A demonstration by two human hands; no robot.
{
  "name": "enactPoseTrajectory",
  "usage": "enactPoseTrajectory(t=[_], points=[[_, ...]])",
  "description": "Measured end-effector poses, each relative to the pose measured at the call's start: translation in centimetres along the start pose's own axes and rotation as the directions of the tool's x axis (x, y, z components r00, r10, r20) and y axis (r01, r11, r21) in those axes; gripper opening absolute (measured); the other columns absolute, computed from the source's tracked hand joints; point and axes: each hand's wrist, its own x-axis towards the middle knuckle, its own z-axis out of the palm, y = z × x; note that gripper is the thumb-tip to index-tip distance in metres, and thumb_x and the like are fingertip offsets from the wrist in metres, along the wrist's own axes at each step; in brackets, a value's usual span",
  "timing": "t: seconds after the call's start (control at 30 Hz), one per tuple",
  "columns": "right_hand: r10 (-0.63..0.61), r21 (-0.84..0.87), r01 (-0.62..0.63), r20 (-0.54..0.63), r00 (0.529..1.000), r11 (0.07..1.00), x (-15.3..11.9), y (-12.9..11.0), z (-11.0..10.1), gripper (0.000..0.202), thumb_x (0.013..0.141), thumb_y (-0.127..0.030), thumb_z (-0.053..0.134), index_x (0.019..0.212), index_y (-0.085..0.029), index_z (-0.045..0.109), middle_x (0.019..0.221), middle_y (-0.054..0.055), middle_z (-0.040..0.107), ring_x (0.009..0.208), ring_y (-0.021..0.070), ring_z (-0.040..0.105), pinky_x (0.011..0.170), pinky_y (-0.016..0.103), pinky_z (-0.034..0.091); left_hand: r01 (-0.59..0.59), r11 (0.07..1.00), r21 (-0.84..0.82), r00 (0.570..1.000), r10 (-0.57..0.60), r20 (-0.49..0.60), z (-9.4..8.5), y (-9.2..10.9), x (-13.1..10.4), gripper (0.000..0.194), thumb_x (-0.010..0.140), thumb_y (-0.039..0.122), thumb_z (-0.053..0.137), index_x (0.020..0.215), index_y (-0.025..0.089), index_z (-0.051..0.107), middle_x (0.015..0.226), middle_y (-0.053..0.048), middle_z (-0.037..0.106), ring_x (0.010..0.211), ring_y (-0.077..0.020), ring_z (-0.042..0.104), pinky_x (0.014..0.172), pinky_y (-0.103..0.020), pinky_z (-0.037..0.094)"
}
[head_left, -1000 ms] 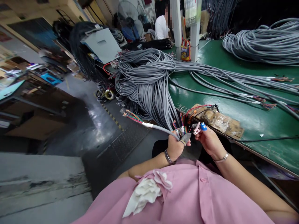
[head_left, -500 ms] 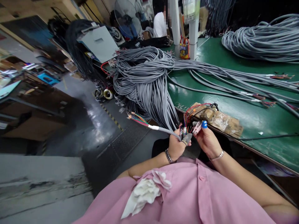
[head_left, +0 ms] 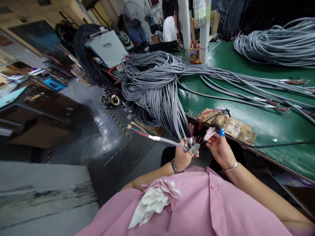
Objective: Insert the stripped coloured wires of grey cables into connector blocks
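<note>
My left hand (head_left: 184,156), with a grey cot on the thumb, is closed round the end of a grey cable (head_left: 167,141). White tape and fanned coloured wires (head_left: 140,129) show at that cable's tip, pointing left. More thin coloured wires (head_left: 192,131) stand up from the same grip. To the right, my right hand (head_left: 219,149) pinches a small pale pink piece (head_left: 209,133) between its fingertips; a blue cot covers one fingertip. A thin dark strand seems to run between the pink piece and the wires.
A large heap of grey cables (head_left: 157,75) hangs over the edge of the green table (head_left: 246,114). A taped cardboard block (head_left: 228,126) lies at that edge. Another cable coil (head_left: 275,42) sits at the back right. A person in white (head_left: 169,29) is beyond the table.
My left hand and the held cable end have shifted slightly left. My right hand has moved a little right, widening the gap between the hands. The pink piece has turned.
</note>
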Motion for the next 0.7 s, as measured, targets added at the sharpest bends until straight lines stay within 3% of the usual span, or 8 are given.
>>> enactPoseTrajectory(t=[0.17, 0.33, 0.43, 0.7], points=[[0.064, -0.008, -0.064, 0.037, 0.997, 0.998, -0.3, 0.3, -0.7, 0.035, 0.08, -0.056, 0.06, 0.082, -0.021, 0.065, 0.075, 0.001, 0.063, 0.062, 0.0127, 0.054, 0.057, 0.025, 0.045, -0.029, 0.999, -0.017, 1.0, 0.029, -0.003, -0.7, -0.4, -0.2, 0.032, 0.069, 0.035, 0.075, 0.073, 0.015, 0.051, 0.054, 0.002, 0.059, 0.044, -0.01, 0.056, 0.045, -0.021, 0.048], [0.11, -0.134, -0.076, 0.268, 0.957, 0.988, -2.1, 0.3, -0.2, 0.018, 0.078, -0.037, 0.067, 0.085, -0.02, 0.065, 0.076, 0.001, 0.06, 0.062, 0.012, 0.05, 0.059, 0.026, 0.042, -0.02, 1.0, -0.015, 1.0, 0.019, -0.011, -0.4, -0.6, 0.0, 0.034, 0.068, 0.037, 0.076, 0.073, 0.015, 0.051, 0.054, 0.003, 0.058, 0.044, -0.0102, 0.056, 0.045, -0.021, 0.047], [0.117, -0.215, -0.039, 0.363, 0.924, 0.976, -2.9, 0.3, 0.5, 0.022, 0.076, -0.039, 0.069, 0.083, -0.018, 0.066, 0.074, 0.002, 0.059, 0.063, 0.0131, 0.05, 0.06, 0.028, 0.041, -0.005, 1.0, -0.004, 1.0, 0.005, 0.006, -0.1, -0.7, 0.1, 0.034, 0.067, 0.037, 0.076, 0.074, 0.015, 0.052, 0.054, 0.002, 0.058, 0.045, -0.0101, 0.056, 0.045, -0.021, 0.047], [0.049, -0.25, 0.005, 0.211, 0.976, 0.968, -2.7, 1.1, 1.8, 0.016, 0.074, -0.029, 0.075, 0.077, -0.018, 0.064, 0.063, -0.002, 0.056, 0.054, 0.0091, 0.048, 0.054, 0.024, 0.037, 0.039, 0.999, 0.037, 0.999, -0.04, 0.026, -0.2, -0.7, 0.3, 0.036, 0.064, 0.038, 0.078, 0.078, 0.014, 0.055, 0.064, -0.001, 0.063, 0.053, -0.0131, 0.062, 0.049, -0.023, 0.052]])
